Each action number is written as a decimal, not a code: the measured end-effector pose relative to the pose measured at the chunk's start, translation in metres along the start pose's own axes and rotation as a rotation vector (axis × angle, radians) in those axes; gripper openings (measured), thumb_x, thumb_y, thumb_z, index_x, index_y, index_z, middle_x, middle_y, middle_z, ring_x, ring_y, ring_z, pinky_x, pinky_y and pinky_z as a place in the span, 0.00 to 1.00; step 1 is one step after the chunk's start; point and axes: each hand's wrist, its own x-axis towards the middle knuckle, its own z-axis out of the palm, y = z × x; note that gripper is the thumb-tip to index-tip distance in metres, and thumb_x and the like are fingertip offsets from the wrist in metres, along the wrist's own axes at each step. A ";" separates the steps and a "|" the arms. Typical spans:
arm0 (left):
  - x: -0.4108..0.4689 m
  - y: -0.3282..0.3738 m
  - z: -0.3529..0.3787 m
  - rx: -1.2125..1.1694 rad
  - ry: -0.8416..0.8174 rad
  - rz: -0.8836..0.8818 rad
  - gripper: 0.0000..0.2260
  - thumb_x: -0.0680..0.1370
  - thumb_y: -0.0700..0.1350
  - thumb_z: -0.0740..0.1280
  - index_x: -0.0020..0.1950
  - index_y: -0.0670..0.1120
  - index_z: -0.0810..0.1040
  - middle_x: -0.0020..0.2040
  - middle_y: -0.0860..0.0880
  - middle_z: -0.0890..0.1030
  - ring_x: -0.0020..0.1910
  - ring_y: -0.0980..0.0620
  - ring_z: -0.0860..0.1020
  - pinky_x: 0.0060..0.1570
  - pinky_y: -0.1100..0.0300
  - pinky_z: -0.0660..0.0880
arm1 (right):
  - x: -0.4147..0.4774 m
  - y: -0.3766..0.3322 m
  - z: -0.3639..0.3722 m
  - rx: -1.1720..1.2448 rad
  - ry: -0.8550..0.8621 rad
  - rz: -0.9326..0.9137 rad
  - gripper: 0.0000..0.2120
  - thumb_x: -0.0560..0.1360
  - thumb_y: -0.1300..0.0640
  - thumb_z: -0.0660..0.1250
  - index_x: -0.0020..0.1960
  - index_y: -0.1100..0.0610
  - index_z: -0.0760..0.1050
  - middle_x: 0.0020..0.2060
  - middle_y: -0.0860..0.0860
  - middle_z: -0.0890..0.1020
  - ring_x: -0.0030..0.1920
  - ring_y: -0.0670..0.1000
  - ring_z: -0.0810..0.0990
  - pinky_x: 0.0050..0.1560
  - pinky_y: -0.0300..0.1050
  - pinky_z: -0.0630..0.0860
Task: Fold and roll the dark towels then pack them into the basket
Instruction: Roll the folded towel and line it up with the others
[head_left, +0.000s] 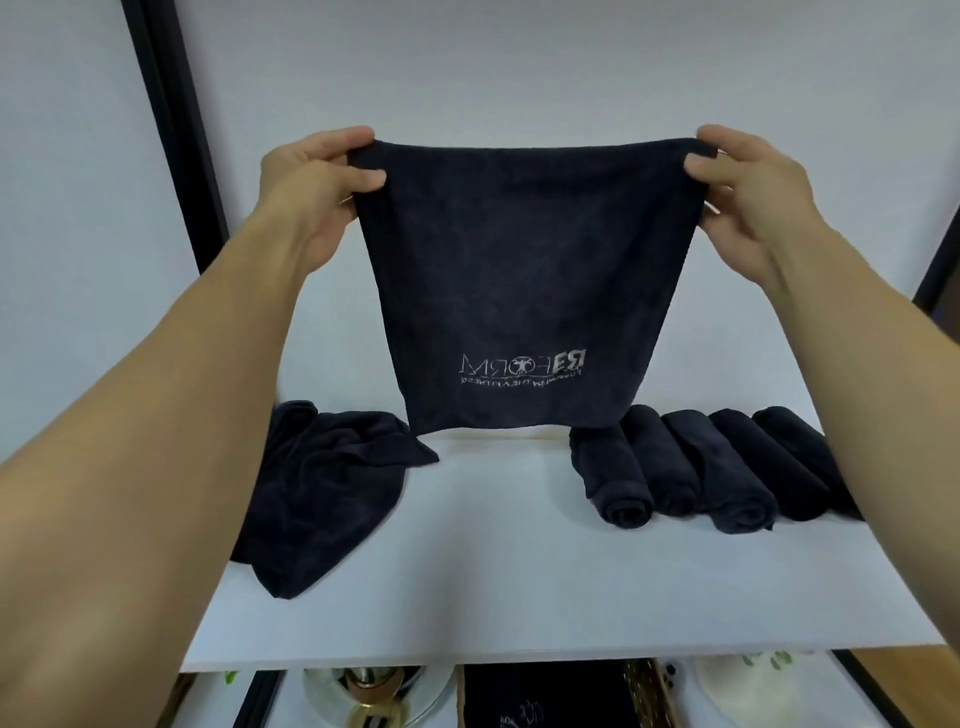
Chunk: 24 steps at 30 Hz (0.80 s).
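Head view, and there it hangs: the left hand (311, 176) and right hand (748, 182) each pinch a top corner of the dark towel (519, 260), thumbs and fingers clamped on the cloth. It drops flat above the white table (519, 597), its pale logo (524, 366) reading backwards and the sheet hiding the table's back edge. On the left lies a crumpled heap of loose towels (332, 483), partly behind the left forearm, and on the right is a row of rolled towels (691, 467), touching side by side, its far end cut off by the right forearm.
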 end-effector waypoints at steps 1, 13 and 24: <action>0.000 0.001 0.000 0.038 0.016 0.022 0.19 0.71 0.26 0.69 0.57 0.41 0.82 0.54 0.44 0.83 0.53 0.48 0.83 0.51 0.59 0.81 | 0.000 -0.001 -0.002 -0.040 0.004 -0.024 0.16 0.74 0.68 0.69 0.60 0.58 0.77 0.52 0.53 0.82 0.49 0.49 0.84 0.52 0.42 0.81; 0.026 -0.032 -0.004 0.871 0.139 0.276 0.09 0.78 0.38 0.68 0.57 0.41 0.83 0.48 0.48 0.80 0.46 0.54 0.76 0.49 0.66 0.71 | 0.028 0.047 0.002 -0.709 0.155 -0.173 0.08 0.71 0.61 0.73 0.47 0.51 0.83 0.42 0.48 0.84 0.39 0.42 0.79 0.49 0.36 0.77; 0.028 -0.017 -0.030 0.423 0.009 0.159 0.03 0.76 0.40 0.71 0.48 0.46 0.83 0.46 0.49 0.84 0.48 0.53 0.83 0.54 0.58 0.80 | 0.013 0.042 0.005 -0.663 0.119 -0.286 0.03 0.76 0.56 0.66 0.49 0.50 0.76 0.49 0.47 0.81 0.47 0.43 0.79 0.52 0.41 0.79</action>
